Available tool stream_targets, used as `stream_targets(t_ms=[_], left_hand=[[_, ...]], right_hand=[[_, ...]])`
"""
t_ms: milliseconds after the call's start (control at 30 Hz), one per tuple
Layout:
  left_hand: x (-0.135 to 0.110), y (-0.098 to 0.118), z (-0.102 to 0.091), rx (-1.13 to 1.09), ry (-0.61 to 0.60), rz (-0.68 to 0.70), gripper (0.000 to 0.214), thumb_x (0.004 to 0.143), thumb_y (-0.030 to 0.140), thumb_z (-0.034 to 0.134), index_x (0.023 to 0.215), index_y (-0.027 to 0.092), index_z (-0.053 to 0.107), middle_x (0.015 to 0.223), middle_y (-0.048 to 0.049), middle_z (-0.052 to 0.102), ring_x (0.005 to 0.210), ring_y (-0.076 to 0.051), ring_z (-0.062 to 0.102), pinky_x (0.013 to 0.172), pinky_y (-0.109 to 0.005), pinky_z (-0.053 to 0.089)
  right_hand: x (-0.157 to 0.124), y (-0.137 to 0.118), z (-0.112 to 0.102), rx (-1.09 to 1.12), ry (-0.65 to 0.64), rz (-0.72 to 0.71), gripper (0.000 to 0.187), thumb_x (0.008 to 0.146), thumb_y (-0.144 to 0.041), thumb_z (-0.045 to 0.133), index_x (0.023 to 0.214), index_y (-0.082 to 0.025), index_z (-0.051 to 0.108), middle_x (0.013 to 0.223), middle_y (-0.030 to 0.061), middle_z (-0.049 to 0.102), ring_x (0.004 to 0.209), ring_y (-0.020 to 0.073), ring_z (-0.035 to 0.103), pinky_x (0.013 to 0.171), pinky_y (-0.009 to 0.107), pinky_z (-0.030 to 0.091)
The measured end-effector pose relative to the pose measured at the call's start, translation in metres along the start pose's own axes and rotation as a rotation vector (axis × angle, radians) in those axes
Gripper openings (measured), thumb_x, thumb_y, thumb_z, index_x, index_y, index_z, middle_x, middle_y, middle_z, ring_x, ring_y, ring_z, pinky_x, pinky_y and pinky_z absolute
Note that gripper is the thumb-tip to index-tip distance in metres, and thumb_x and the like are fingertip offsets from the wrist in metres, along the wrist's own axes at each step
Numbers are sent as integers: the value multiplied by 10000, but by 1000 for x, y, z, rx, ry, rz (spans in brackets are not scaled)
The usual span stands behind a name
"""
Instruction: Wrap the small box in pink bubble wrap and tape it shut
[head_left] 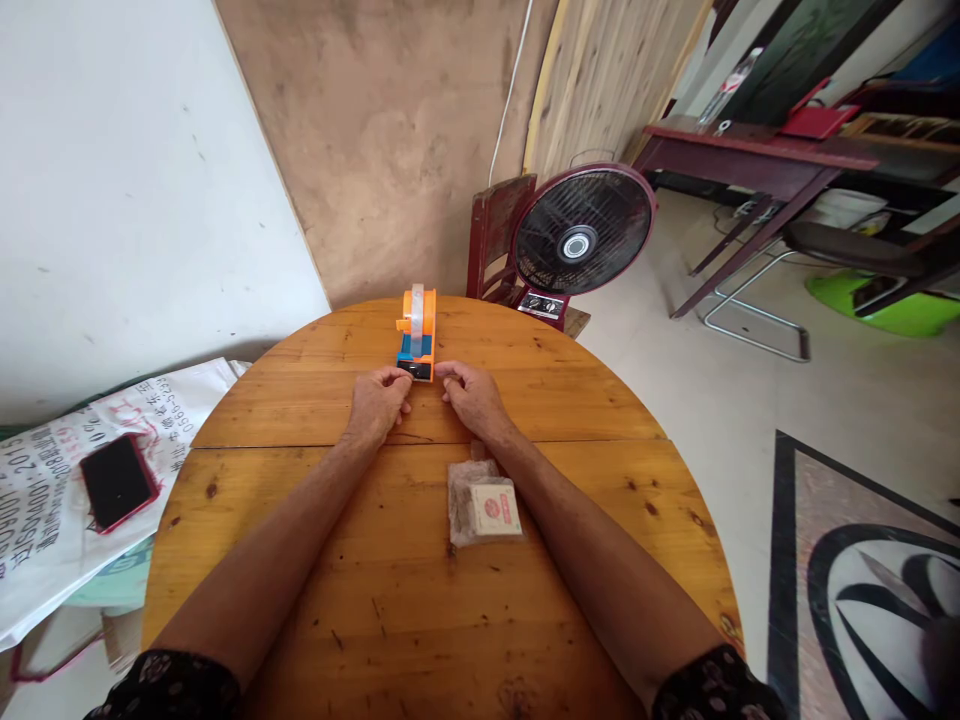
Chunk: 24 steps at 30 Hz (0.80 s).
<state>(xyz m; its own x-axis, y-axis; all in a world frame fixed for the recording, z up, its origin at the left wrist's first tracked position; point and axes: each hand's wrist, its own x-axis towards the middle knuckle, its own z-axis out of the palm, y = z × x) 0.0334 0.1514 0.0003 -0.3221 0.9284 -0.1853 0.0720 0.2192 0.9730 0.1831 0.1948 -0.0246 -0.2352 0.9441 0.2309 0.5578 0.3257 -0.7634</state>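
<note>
Two hands meet at a tape dispenser (pixel 427 346) near the surface's (pixel 390 590) far edge: the left hand (pixel 376 405) at its front left corner, the right hand (pixel 474 398) at the right. Whether either hand's fingers grip the dispenser or a tape end, I cannot tell. No separate strip of tape shows; the small box (pixel 495 508) lies on bubble wrap (pixel 460 512), not enclosed. The dispenser is orange and blue with a black front, its pale tape running down from the roll (pixel 417 302).
</note>
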Motion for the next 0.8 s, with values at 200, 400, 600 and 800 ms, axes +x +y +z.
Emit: stream_targets(t_ms=[200, 400, 600, 800], left_hand=[[1, 1, 2, 52, 31, -4, 125, 771, 261, 598, 739, 147, 637, 378, 65, 503, 274, -73, 360, 338, -180, 237], [5, -4, 6, 77, 108, 64, 90, 742, 216, 590, 687, 162, 636, 404, 62, 521, 340, -82, 445, 393, -177, 296], [2, -2, 2, 21, 90, 48, 95, 716, 212, 569, 650, 164, 619, 376, 58, 499, 340, -86, 437, 388, -174, 279], [1, -1, 0, -51, 103, 1, 102, 731, 240, 544, 681, 166, 593, 389, 73, 467, 310, -77, 368, 342, -181, 240]], right_hand=[[0, -1, -1, 0, -5, 15, 349, 830, -119, 463, 1049, -198, 722, 841, 16, 745, 794, 172, 695, 790, 285, 531], [0, -2, -2, -2, -23, 15, 365, 814, -109, 464, 1060, -197, 718, 876, 23, 747, 807, 179, 694, 806, 296, 531], [0, -1, -3, 9, -20, 1, 364, 810, -109, 462, 1051, -200, 718, 838, 13, 741, 784, 171, 693, 791, 284, 531], [0, -2, -3, 14, -19, 8, 364, 804, -96, 461, 1041, -198, 718, 847, 10, 740, 788, 166, 693, 805, 282, 526]])
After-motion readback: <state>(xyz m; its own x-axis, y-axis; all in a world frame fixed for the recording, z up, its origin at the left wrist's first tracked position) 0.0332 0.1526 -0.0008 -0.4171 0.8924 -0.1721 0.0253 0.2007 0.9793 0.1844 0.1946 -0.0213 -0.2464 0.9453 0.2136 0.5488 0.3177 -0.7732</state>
